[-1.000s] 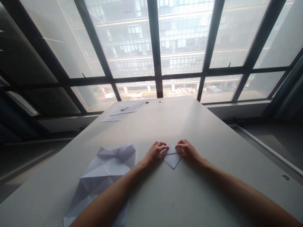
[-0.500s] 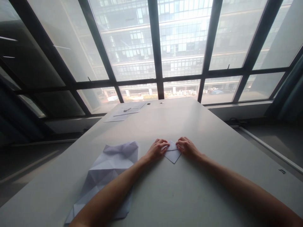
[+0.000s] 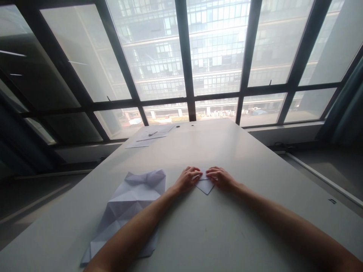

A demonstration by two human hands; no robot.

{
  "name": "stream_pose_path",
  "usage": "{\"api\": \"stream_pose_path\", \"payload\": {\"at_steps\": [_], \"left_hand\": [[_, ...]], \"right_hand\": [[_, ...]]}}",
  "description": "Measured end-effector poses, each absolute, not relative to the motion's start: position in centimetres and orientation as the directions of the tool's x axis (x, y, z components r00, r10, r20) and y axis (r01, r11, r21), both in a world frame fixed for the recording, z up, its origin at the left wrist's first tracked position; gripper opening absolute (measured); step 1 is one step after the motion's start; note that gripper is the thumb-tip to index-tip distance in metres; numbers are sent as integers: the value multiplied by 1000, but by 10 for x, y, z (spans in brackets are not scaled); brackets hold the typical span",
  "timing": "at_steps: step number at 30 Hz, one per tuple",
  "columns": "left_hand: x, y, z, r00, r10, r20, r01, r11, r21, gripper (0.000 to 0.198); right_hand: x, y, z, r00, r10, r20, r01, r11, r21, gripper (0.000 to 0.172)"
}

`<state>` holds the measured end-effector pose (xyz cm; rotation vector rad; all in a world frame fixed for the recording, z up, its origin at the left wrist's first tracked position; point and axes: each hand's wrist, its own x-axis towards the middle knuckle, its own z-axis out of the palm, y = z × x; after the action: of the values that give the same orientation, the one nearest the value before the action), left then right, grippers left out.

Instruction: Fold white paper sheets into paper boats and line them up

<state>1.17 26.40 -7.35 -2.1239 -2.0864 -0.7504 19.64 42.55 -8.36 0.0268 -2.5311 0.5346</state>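
Observation:
A small piece of folded white paper (image 3: 205,186) lies on the table, its point facing me and a crease line running across its upper part. My left hand (image 3: 188,179) holds its left edge, fingertips bent onto the paper near the crease. From the other side my right hand (image 3: 222,177) presses on the right part, its fingers together and covering that edge. The paper's far tip shows only partly between the two hands. Left of my left forearm lies a larger creased sheet of white paper (image 3: 133,194), partly hidden under the arm.
The white table (image 3: 215,147) runs away toward tall windows (image 3: 218,45). At its far left are flat paper sheets (image 3: 138,144) with a small pen-like object (image 3: 152,133) on top. A small dark mark (image 3: 332,201) is near the right edge.
My right hand has slid left along the folded paper, closer to my left hand, and covers more of it. My left hand stays about where it was. The view has shifted slightly.

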Motion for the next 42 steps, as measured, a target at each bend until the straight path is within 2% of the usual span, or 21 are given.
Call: {"api": "stream_pose_path", "payload": {"at_steps": [3, 9, 12, 16, 22, 27, 32, 38, 42], "left_hand": [[13, 263, -71, -8, 944, 330, 964, -81, 254, 35], [15, 258, -65, 178, 978, 110, 950, -200, 242, 60], [16, 257, -64, 198, 974, 113, 948, -220, 232, 65], [17, 258, -64, 200, 971, 131, 944, -227, 239, 68], [17, 259, -65, 186, 973, 136, 948, -214, 236, 71], [16, 258, -66, 178, 973, 145, 955, -206, 211, 72], [16, 258, -68, 112, 990, 83, 977, -125, 175, 74], [16, 260, -70, 85, 994, 67, 984, -95, 152, 79], [14, 262, -70, 84, 996, 9, 987, -85, 137, 81]], "right_hand": [[196, 427, -84, -858, 105, 503, -113, 917, -383, 23], [198, 421, -77, -857, 123, 501, -74, 932, -356, 25], [198, 417, -75, -844, 134, 520, -74, 931, -358, 30], [193, 417, -79, -860, 82, 504, -141, 910, -390, 41], [194, 421, -84, -890, 124, 438, -75, 909, -409, 46], [198, 420, -82, -961, 40, 274, -77, 911, -405, 66], [195, 421, -84, -982, -9, 189, -80, 924, -373, 70], [193, 420, -84, -983, 16, 180, -50, 934, -355, 71], [199, 417, -81, -985, 110, 130, 67, 952, -297, 72]]}}
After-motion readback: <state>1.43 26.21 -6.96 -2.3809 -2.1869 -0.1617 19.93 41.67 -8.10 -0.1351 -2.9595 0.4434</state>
